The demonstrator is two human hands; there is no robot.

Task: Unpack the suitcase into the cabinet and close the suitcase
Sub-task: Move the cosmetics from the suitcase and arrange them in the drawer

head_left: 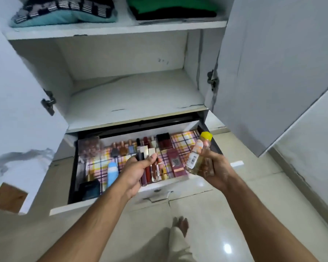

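We stand over the open drawer (110, 202) of the cabinet (133, 91). Our left hand (138, 172) grips a bunch of tubes (152, 170); our right hand (214, 169) curls round a yellow-capped bottle (196, 154), both above the drawer's front.

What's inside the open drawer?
The drawer holds small cosmetic bottles on a checked liner. The left hand and right hand hide some.
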